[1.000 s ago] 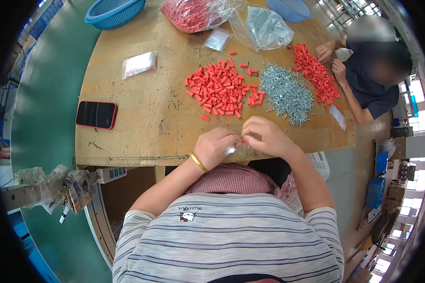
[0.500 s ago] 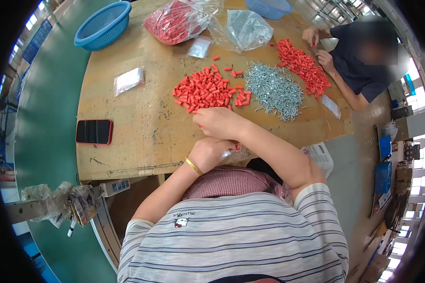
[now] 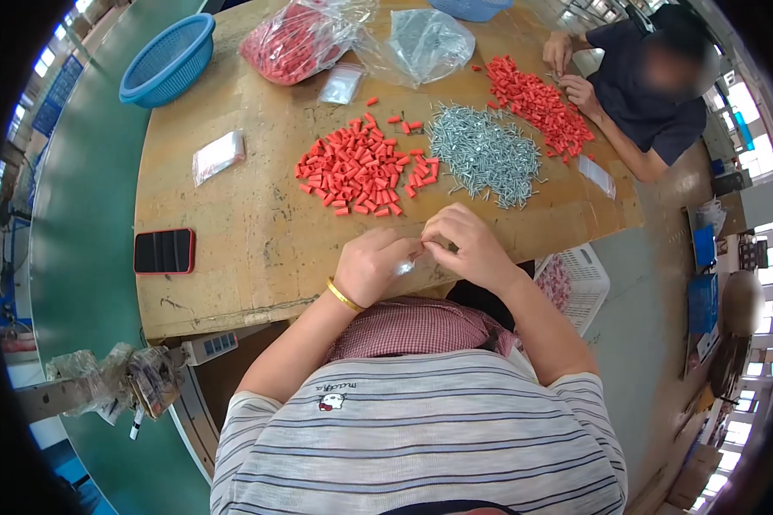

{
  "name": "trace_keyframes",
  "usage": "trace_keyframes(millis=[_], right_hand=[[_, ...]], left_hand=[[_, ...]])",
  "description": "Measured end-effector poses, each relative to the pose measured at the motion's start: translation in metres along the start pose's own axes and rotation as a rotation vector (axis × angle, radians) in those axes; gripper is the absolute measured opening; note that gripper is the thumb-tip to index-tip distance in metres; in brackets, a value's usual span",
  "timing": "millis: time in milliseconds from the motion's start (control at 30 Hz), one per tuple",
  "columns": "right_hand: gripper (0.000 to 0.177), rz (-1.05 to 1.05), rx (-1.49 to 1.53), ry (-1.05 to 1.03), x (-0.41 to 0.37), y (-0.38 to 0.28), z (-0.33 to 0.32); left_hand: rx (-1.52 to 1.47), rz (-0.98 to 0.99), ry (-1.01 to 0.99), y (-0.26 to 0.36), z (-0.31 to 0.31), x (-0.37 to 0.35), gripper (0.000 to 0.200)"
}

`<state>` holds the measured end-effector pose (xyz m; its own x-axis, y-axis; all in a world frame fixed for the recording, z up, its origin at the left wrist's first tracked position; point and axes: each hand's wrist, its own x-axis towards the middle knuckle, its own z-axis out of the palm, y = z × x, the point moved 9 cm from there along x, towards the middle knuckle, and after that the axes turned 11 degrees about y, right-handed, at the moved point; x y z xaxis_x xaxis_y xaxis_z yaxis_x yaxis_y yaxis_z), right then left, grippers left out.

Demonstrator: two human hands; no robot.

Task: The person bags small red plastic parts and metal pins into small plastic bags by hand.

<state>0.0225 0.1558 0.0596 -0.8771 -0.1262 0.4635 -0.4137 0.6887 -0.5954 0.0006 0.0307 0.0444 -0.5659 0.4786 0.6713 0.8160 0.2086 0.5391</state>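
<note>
My left hand, with a yellow bracelet at the wrist, is closed around a small clear plastic bag near the table's front edge. The fingertips of my right hand are pinched together and meet the left fingers at the bag; what they hold is hidden. Just beyond both hands lies a heap of red plastic wall plugs. To its right is a pile of silver screws.
A co-worker handles things beside another red plug heap. Around the table are a phone, small bags, a blue basket, and a big bag of red plugs. A white crate stands below, right.
My right hand has moved from the near edge of the red plug heap back to the small bag, meeting my left hand. The view has shifted slightly.
</note>
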Motion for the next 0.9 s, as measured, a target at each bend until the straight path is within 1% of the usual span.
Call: trace_keyframes(millis=[100, 167, 233, 333, 433, 533, 633, 733, 833, 900], right_hand=[[0.013, -0.082, -0.047, -0.027, -0.007, -0.003, -0.008], [0.014, -0.013, -0.005, -0.053, -0.01, 0.008, -0.014], [0.016, 0.202, 0.117, -0.081, -0.009, 0.042, -0.023], [0.016, 0.169, -0.315, 0.056, 0.005, 0.081, -0.041], [0.009, 0.117, -0.548, -0.058, 0.016, 0.091, -0.027], [0.007, 0.03, -0.694, -0.085, 0.021, 0.103, -0.011], [0.008, -0.038, -0.77, -0.146, 0.021, 0.106, 0.0], [0.01, -0.035, -0.717, -0.185, 0.026, 0.109, -0.004], [0.011, -0.034, -0.597, -0.159, 0.028, 0.106, -0.011], [0.012, -0.028, -0.594, -0.155, 0.028, 0.104, -0.011]], left_hand=[[-0.023, 0.056, 0.016, 0.01, 0.002, 0.009, 0.02], [-0.071, 0.106, 0.026, 0.018, 0.001, 0.014, 0.019], [-0.095, 0.053, -0.013, 0.013, 0.008, 0.013, 0.017], [-0.135, -0.033, -0.02, 0.005, 0.016, 0.006, 0.016], [-0.125, -0.089, -0.028, -0.009, 0.024, -0.006, 0.016], [-0.12, -0.117, -0.028, -0.015, 0.028, -0.011, 0.016], [-0.136, -0.159, -0.022, -0.019, 0.027, -0.01, 0.011], [-0.155, -0.188, -0.023, -0.021, 0.026, -0.01, 0.01], [-0.168, -0.192, -0.031, -0.024, 0.026, -0.01, 0.009], [-0.171, -0.196, -0.04, -0.024, 0.027, -0.011, 0.009]])
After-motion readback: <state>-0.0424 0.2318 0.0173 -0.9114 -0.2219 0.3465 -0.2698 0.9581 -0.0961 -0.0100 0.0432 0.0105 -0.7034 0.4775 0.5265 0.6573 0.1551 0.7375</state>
